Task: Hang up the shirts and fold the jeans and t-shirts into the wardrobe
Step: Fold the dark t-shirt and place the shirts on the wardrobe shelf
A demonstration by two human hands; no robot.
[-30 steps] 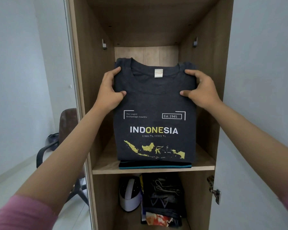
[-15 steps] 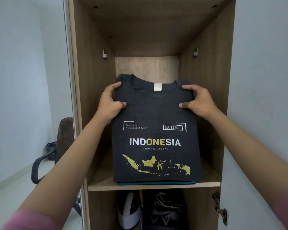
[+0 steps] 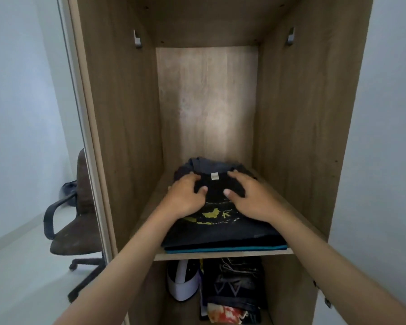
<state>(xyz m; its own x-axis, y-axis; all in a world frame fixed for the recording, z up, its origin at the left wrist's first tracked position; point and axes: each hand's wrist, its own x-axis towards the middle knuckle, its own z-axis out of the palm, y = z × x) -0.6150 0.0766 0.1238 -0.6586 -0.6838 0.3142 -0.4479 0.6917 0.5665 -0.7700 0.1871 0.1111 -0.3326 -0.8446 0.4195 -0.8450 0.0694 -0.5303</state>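
Both hands, left hand (image 3: 185, 195) and right hand (image 3: 251, 198), pressed flat on the folded t-shirt (image 3: 220, 228) beneath them, stacked on the shelf (image 3: 223, 255); shirts evidently remained unhung.

- The folded dark t-shirt (image 3: 220, 227) lies flat on the wardrobe shelf (image 3: 223, 255), atop a garment with a teal edge (image 3: 225, 248).
- The left hand (image 3: 185, 198) and right hand (image 3: 249, 198) rest on it near the collar, fingers bent.
- An office chair (image 3: 68, 228) stands at the left.
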